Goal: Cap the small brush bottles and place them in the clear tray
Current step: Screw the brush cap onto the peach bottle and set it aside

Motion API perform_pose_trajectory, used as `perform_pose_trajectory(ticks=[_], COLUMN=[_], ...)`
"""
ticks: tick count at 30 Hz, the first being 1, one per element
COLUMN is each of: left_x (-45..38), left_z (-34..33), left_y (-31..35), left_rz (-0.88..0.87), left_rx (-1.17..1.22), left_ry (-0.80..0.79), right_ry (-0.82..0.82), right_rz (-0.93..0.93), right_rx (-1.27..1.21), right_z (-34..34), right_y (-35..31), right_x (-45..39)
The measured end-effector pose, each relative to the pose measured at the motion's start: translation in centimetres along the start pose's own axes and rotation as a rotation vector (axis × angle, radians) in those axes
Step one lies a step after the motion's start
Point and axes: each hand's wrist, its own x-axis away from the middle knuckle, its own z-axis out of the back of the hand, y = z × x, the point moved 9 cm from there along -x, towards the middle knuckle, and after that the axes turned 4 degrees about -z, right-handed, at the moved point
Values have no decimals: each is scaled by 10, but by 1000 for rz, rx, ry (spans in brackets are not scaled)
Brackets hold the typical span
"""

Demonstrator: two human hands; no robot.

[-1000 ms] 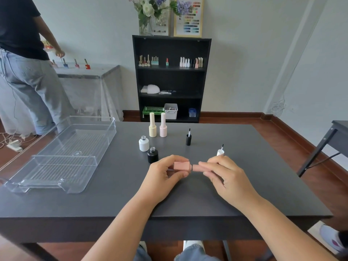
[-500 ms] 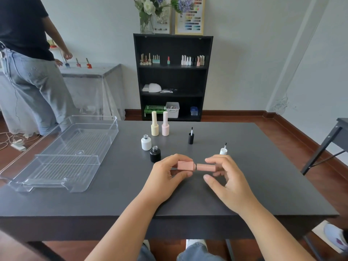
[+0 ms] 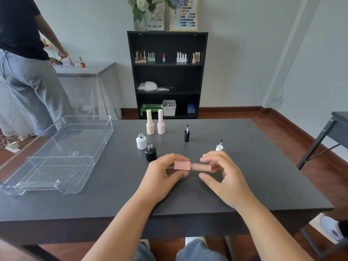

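Above the table's middle I hold a pink brush bottle (image 3: 182, 165) on its side. My left hand (image 3: 162, 178) pinches its square body. My right hand (image 3: 224, 172) has its fingertips curled on the pink cap (image 3: 201, 167), which sits on the neck; the thumb hangs just below. A white bottle (image 3: 141, 142) and a black bottle (image 3: 150, 153) stand uncapped behind my left hand. Upside down, with brushes pointing up, stand a black cap (image 3: 186, 136) and a white cap (image 3: 219, 147). The clear tray (image 3: 88, 118) lies at the left with nothing in it.
A capped yellow bottle (image 3: 150, 123) and a capped pale pink bottle (image 3: 160, 122) stand at the table's far side. A person (image 3: 28, 72) stands at a covered table back left. A black shelf (image 3: 167, 76) is against the wall. Another table (image 3: 337, 125) is at the right.
My right thumb has come off the pink cap and dropped below it, and the fingers have loosened. The left hand keeps its hold on the bottle. The person at the back shifted slightly.
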Motion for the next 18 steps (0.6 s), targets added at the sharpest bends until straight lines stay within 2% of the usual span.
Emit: perform_pose_trajectory(ticks=[3, 6, 9, 14, 16, 18], left_x=[0, 0, 0, 1, 1, 1], left_z=[-1, -2, -1, 0, -2, -3], left_y=[1, 2, 3, 3, 5, 5], left_rz=[-8, -19, -20, -14, -25, -27], left_rx=[-22, -33, -38, -50, -74, -92], left_ry=[-16, -21, -13, -8, -29, -32], right_ry=[28, 80, 45, -33, -1, 58], right_rz=[69, -63, -164, 41, 26, -67], right_rx=[20, 9, -24, 44, 66, 59], right_z=[0, 3, 1, -6, -5, -3], right_y=[-4, 7, 16, -8, -6, 0], right_x=[1, 2, 3, 3, 3, 2])
